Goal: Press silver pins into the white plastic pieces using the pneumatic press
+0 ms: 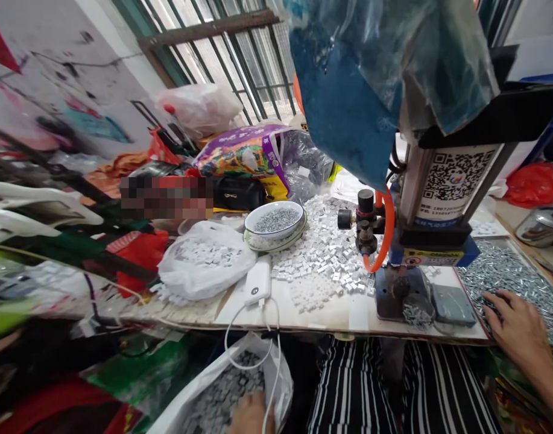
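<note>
My left hand [251, 415] is at the bottom edge, down in an open white bag [167, 416] of small grey metal blocks [226, 386]; its fingertips are blurred and hidden among the blocks. At the right, my right hand [518, 328] rests with fingers spread on a tray of small silver metal pins [511, 277]. Between the hands stands a press [452, 181] with a QR code label, and a grey metal block [452, 304] sits beside its base. Many small silvery pieces [334, 247] lie heaped on the white board left of the press.
A bowl of metal pins [276, 211] stands on a plate behind a white power bank [259, 280] with a cable hanging over the table edge. A plastic bag of pieces [204, 259] lies to its left. An orange hose [385, 241] loops beside the press. A can [542, 228] is at far right.
</note>
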Motion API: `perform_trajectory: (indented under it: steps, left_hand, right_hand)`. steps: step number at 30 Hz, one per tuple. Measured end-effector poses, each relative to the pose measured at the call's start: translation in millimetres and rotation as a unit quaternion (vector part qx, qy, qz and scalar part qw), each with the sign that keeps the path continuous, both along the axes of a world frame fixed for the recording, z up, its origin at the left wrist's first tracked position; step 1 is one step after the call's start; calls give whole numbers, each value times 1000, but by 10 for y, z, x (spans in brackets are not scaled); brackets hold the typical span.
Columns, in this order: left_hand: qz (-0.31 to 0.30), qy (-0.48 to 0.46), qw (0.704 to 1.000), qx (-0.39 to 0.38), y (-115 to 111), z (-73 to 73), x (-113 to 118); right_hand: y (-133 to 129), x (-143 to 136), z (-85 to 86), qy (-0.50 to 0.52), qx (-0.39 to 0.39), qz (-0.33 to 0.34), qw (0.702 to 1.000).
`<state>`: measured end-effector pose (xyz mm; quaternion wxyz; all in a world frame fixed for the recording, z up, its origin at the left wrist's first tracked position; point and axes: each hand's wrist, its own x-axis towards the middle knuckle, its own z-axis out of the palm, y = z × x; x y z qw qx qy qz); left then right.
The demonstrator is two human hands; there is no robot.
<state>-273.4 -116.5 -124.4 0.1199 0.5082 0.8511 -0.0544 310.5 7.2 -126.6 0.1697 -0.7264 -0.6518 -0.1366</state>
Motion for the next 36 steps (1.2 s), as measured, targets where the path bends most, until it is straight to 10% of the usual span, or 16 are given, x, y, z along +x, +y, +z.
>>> perform_trajectory:
  steps: [5, 10, 13, 19, 36]
  left_hand:
    - [-128, -297, 946, 15, 234, 317, 1012]
    - [-161, -380, 857, 308, 853, 655, 1548]
    - [-150, -228, 890, 366, 1294, 728, 1573]
    - [-158, 6, 961, 226, 1743, 754, 1595]
    - [-223, 34, 950, 216, 1826, 838, 1590]
  right_hand:
    - [-14, -8, 11, 0, -12, -10, 1000]
    - [-15, 33, -51, 6, -4, -3, 1000]
    - [-2, 38, -80, 9, -5, -8, 1000]
    - [27, -14, -99, 16, -3, -20, 1000]
    - [61, -138, -125, 29, 31, -14, 999]
